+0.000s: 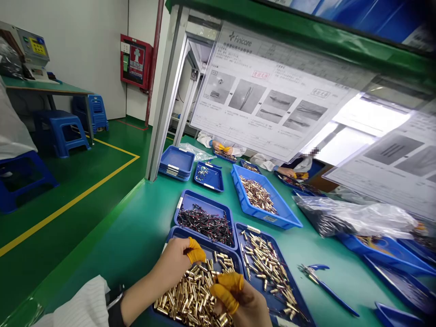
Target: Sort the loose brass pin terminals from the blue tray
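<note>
Lying below left grip [176, 258] and right grip [248, 300]: brass tubes [190, 290]; both curled inward, cannot tell if holding any.

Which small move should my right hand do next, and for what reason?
Perhaps lower the right hand to pinch one of the loose brass pieces in the tray, if it holds nothing. Its yellow-covered fingertips are right by them, and the left hand is also over this tray. I cannot tell whether either holds a piece.
</note>
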The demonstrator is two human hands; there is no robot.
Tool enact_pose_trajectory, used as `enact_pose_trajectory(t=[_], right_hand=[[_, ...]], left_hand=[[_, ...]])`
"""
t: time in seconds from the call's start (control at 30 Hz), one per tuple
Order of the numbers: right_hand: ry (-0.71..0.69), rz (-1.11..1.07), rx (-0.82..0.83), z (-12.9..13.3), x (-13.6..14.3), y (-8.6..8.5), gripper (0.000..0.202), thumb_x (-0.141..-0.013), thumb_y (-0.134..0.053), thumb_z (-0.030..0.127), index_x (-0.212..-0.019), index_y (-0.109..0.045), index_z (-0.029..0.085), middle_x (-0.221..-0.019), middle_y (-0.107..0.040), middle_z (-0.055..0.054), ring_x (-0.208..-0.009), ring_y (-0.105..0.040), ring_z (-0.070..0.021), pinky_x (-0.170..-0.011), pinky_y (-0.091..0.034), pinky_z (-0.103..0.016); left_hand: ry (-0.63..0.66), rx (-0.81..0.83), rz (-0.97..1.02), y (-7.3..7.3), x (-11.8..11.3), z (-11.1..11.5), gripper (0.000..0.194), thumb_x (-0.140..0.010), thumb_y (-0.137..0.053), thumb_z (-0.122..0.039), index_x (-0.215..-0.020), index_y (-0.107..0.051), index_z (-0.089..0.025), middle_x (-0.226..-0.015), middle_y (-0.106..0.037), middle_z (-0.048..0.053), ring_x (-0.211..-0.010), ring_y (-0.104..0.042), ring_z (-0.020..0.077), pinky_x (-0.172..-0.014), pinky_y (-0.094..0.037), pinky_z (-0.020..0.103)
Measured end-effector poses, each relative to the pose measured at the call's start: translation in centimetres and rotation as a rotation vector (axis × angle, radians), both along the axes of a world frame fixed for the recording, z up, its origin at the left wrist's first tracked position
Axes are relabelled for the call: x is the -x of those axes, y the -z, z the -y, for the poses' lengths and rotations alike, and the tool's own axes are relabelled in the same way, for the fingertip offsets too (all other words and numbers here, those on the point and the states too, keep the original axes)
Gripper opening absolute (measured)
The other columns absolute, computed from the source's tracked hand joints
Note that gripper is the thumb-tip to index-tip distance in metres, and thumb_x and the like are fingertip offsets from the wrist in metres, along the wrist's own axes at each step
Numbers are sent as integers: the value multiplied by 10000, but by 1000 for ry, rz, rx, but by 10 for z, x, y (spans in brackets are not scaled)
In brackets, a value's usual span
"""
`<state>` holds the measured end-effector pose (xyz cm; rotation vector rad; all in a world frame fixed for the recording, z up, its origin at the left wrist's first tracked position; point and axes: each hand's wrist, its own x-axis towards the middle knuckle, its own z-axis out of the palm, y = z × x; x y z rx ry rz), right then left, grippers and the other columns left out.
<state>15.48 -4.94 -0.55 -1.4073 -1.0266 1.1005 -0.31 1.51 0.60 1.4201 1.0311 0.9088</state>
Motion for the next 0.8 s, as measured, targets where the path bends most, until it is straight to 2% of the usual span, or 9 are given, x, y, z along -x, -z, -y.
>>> enact_pose_trajectory(t=[0.13,0.2,0.3,0.43,0.5,0.67,0.8], right_hand=[[-35,127,-9,2,0,-1,313,-594,-748,452,-676,-647,168,-559,-614,-2,-468,-544,-138,-433,-438,-225],[-47,172,-15,3,0,1,342,-648,-693,483,-774,-644,169,-599,-606,-5,-495,-531,-139,-449,-431,-225],[-61,264,-37,5,-2,5,348,-740,-579,503,-835,-615,171,-585,-570,3,-480,-480,-134,-438,-387,-224],[-202,430,-51,4,-4,3,267,-781,-545,415,-661,-537,176,-536,-497,21,-470,-425,-122,-437,-339,-219],[-221,477,-80,3,-4,-1,262,-789,-533,375,-610,-490,190,-520,-461,36,-457,-396,-112,-430,-321,-213],[-171,552,-173,7,2,-4,208,-799,-494,305,-621,-509,198,-512,-507,18,-455,-414,-127,-459,-347,-223],[-131,560,-228,9,5,-2,201,-795,-484,294,-628,-545,200,-489,-489,24,-432,-378,-124,-473,-370,-227]], left_hand=[[80,91,30,7,1,0,218,-777,-481,-220,-797,-683,-141,-699,-662,15,-674,-594,173,-665,-458,297],[97,131,86,11,0,0,258,-782,-443,-161,-914,-664,-138,-844,-685,42,-752,-626,173,-715,-482,305],[111,207,213,15,-2,-1,217,-770,-498,-172,-926,-647,-149,-1000,-668,67,-859,-643,187,-788,-493,321],[115,249,248,12,-5,0,152,-712,-620,-278,-793,-643,-151,-776,-686,39,-725,-658,198,-693,-518,328],[120,239,239,10,-6,1,169,-697,-639,-309,-758,-639,-151,-665,-664,15,-645,-644,185,-637,-511,313],[130,223,224,6,-7,2,144,-693,-628,-301,-699,-625,-158,-576,-617,-23,-544,-594,145,-574,-475,273],[145,219,222,4,-7,4,118,-695,-590,-275,-700,-610,-158,-538,-577,-44,-505,-557,128,-538,-447,251]])
